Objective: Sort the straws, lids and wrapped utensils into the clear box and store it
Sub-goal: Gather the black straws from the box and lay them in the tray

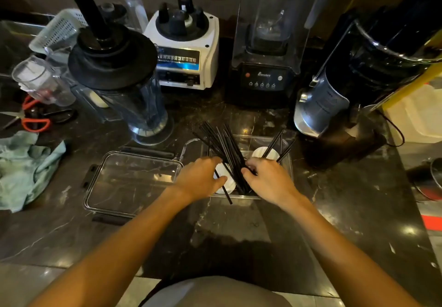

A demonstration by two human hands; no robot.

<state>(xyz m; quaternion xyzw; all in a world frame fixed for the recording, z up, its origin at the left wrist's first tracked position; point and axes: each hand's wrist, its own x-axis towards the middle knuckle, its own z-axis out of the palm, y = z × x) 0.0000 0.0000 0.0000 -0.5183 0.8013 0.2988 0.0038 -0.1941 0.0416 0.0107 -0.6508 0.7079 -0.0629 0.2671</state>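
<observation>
A clear box (pixel 288 163) stands on the dark marble counter in front of me. A bundle of black straws (pixel 224 146) leans out of it toward the back left, and a few more straws (pixel 275 145) lean at its right side. White lids show inside it, one stack (pixel 265 153) at the back right and another (pixel 223 175) under my left hand. My left hand (pixel 199 179) reaches into the box's left side, its fingers curled over the white lids and straws. My right hand (pixel 265 177) grips the lower part of the straw bundle. No wrapped utensils are visible.
The box's clear lid (pixel 129 182) lies flat to the left. Behind stand a blender jar (pixel 124 87), a white blender base (pixel 184 48), a black blender (pixel 265 55) and a dark machine (pixel 358 75). A green cloth (pixel 26 168) and red scissors (pixel 33 118) lie far left.
</observation>
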